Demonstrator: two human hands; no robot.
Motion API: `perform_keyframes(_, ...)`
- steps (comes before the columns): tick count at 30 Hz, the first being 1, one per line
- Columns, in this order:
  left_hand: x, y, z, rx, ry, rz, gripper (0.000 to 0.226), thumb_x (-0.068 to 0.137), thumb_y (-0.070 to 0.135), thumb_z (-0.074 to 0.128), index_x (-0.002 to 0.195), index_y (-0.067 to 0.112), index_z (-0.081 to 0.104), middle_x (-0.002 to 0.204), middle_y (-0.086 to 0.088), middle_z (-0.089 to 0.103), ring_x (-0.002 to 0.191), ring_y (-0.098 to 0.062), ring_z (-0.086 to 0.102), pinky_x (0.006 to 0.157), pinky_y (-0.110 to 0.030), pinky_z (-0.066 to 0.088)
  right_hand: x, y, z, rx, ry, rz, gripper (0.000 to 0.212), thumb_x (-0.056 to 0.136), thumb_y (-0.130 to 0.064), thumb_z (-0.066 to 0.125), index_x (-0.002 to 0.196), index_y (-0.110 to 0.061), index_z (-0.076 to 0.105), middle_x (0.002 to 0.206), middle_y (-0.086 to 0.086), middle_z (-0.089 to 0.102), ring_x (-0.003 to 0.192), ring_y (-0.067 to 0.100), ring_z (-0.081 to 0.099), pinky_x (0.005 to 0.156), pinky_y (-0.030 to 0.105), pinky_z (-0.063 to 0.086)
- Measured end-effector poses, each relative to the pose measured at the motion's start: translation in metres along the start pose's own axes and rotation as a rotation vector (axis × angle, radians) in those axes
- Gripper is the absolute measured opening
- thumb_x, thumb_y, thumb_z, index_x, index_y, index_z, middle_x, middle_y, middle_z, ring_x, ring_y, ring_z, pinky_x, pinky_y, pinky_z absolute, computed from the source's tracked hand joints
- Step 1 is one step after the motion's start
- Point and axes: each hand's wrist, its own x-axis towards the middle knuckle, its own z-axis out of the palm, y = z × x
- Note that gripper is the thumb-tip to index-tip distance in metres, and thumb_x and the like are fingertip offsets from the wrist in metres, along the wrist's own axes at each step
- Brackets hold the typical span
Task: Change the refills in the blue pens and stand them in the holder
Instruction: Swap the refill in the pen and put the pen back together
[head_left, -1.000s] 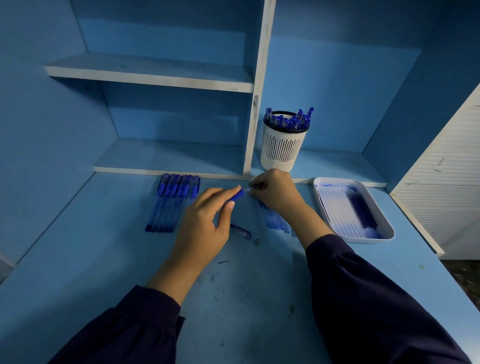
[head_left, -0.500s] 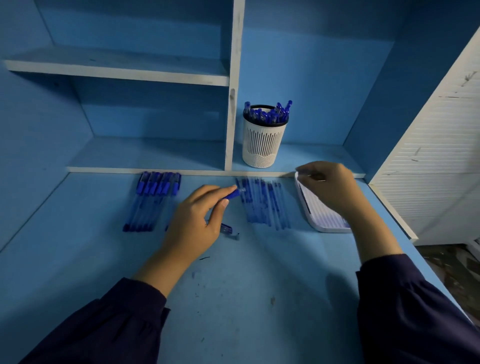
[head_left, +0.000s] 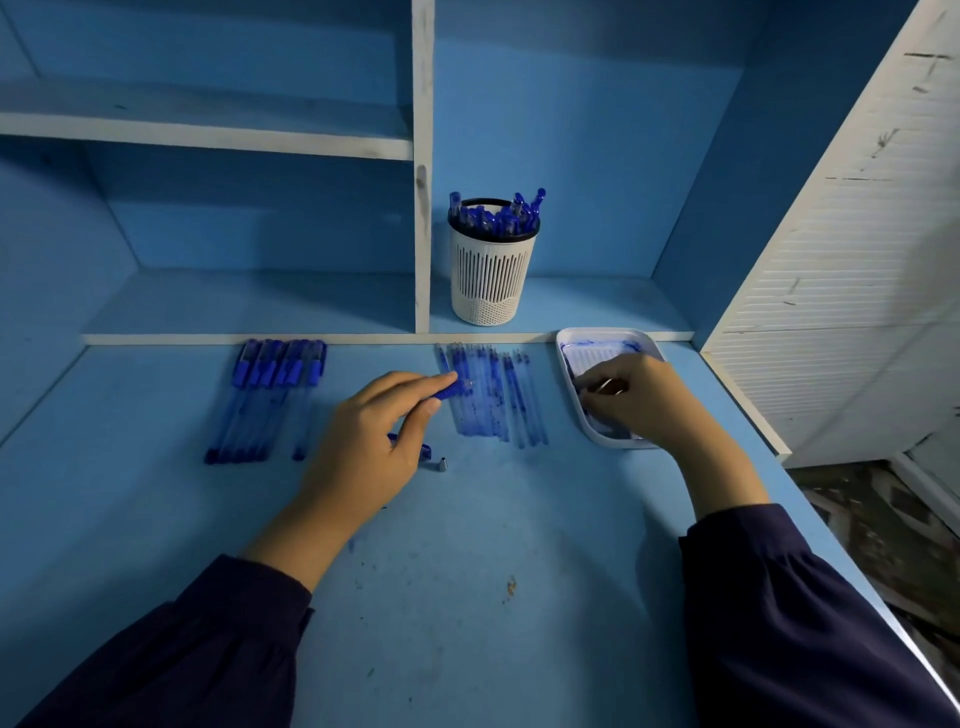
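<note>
Left hand (head_left: 363, 436): thumb and forefinger pinch a blue translucent plastic pen barrel (head_left: 448, 389), other fingers curled under. The barrel's long axis runs roughly left-right and tilts slightly away from me. Its clear front end points right, over the left edge of the loose refills. Its back end is hidden in the palm.

Loose clear plastic refills with blue ink (head_left: 493, 400) lie in a row on the blue desk (head_left: 467, 597). Their axes run front-back, side by side, between the two hands.

Right hand (head_left: 644, 400) is inside the white rectangular plastic tray (head_left: 566, 343), fingers curled down. I see something small at the fingertips but cannot tell what, or whether it's pinched. Tray contents: pale thin tubes side by side, blue ink smears at the far wall, the rest covered by the hand.

White slotted cylindrical holder (head_left: 491, 280) with a dark rim stands upright on the low shelf (head_left: 260, 306), just right of the white divider (head_left: 423, 208). It is packed with blue capped pens (head_left: 498, 218) standing upright, a few leaning right.

A row of blue capped pens (head_left: 270, 395) lies at the left on the desk, caps toward the shelf, axes front-back.

A small blue piece (head_left: 415, 448) and a small metal tip (head_left: 442, 463) lie on the desk just beside the left hand.
</note>
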Motion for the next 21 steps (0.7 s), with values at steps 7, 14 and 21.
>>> perform_keyframes(7,-0.0033,0.0023,-0.0009,-0.027,-0.016,-0.019,0.026,0.095,0.009,0.059,0.120,0.009,0.069,0.105,0.002,0.069,0.092,-0.004,0.063,0.083,-0.019,0.053,-0.0017,-0.0032,0.0027,-0.042,0.016,0.009,0.021,0.082,-0.018,0.065,0.078,-0.038,0.068,0.081,-0.011,0.071,0.078,0.009,0.064,0.071,0.022,0.047)
perform_keyframes(14,-0.0040,0.0032,-0.0021,-0.024,-0.024,-0.019,0.027,0.095,0.004,0.061,0.120,0.008,0.069,0.105,0.001,0.069,0.092,-0.005,0.063,0.083,-0.017,0.052,-0.0039,-0.0036,0.0010,-0.054,0.047,0.056,0.013,0.084,-0.019,0.067,0.082,-0.032,0.072,0.086,-0.009,0.072,0.086,0.012,0.065,0.082,0.027,0.052)
perform_keyframes(21,-0.0046,0.0039,-0.0029,-0.036,-0.023,-0.019,0.027,0.096,0.009,0.059,0.121,0.008,0.069,0.105,0.000,0.069,0.090,-0.006,0.064,0.081,-0.021,0.054,-0.0061,-0.0036,-0.0060,0.207,0.049,0.100,0.026,0.085,-0.003,0.063,0.091,-0.025,0.075,0.082,-0.008,0.070,0.082,0.012,0.064,0.070,0.011,0.043)
